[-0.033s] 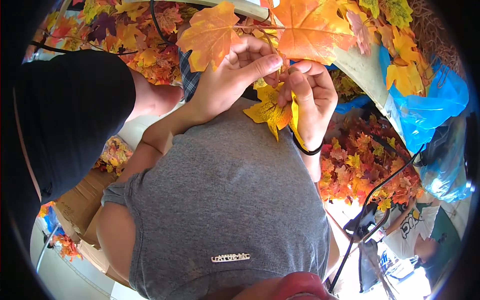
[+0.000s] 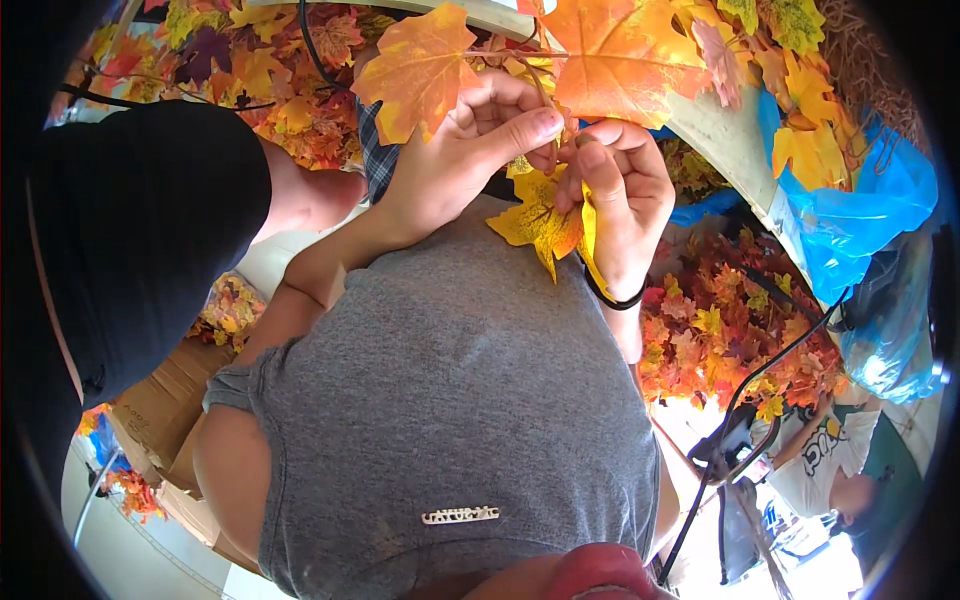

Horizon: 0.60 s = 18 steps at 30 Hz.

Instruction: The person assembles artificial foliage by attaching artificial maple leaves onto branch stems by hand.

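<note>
Pinched between the thumb and fingers of my left hand (image 2: 470, 150) is the thin brown stem (image 2: 545, 85) of an artificial maple leaf garland. Two large orange leaves fan out above my hands, one orange-yellow leaf (image 2: 415, 75) on the left and a deeper orange leaf (image 2: 625, 60) on the right. Close beside it, my right hand (image 2: 625, 190) is closed on a yellow maple leaf sprig (image 2: 545, 225), whose leaves hang below the fingers. The fingertips of both hands nearly meet at the stem; the exact joint between stem and sprig is hidden by them.
A pale table edge (image 2: 745, 185) curves past my right hand, with a blue plastic bag (image 2: 850, 230) on it. Piles of red and orange leaves (image 2: 735, 320) lie below it. Cardboard boxes (image 2: 155, 400) stand at lower left. Another person's dark-clothed leg (image 2: 160, 240) is at left; another person (image 2: 830, 465) is at lower right.
</note>
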Each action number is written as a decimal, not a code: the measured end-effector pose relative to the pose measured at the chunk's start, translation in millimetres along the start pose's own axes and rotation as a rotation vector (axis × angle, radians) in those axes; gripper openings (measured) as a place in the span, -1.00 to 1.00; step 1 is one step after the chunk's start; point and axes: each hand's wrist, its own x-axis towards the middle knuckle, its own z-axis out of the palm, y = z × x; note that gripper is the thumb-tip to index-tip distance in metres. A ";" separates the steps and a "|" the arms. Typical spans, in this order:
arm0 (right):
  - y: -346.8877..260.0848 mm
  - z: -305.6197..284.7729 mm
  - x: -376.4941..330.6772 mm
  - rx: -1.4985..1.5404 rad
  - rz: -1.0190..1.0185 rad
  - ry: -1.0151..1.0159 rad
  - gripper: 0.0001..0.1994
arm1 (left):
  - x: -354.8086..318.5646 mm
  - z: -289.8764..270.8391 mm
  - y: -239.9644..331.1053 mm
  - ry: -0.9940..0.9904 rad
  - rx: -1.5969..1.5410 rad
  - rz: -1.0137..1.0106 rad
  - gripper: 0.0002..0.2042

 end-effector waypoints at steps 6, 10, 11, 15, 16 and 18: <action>2.9 -0.8 0.8 0.022 -0.024 -0.031 -0.89 | -1.1 0.6 -0.7 0.012 -0.029 0.017 -0.90; 6.9 -1.2 2.5 0.054 -0.030 -0.082 -0.87 | -2.4 0.4 -0.1 0.014 0.012 0.010 -0.89; 7.5 -0.9 2.9 0.051 -0.038 -0.084 -0.87 | -2.6 1.0 0.4 0.025 0.006 0.015 -0.89; 6.9 -1.0 2.3 0.076 -0.036 -0.096 -0.87 | -2.1 -1.3 -2.9 0.056 0.002 0.038 -0.89; 8.3 -0.7 1.8 0.079 -0.043 -0.082 -0.88 | -1.9 -1.2 -3.2 0.057 0.003 0.037 -0.89; 9.7 -0.3 1.6 0.081 -0.047 -0.069 -0.88 | -2.4 -0.4 -4.2 0.063 -0.006 0.066 -0.90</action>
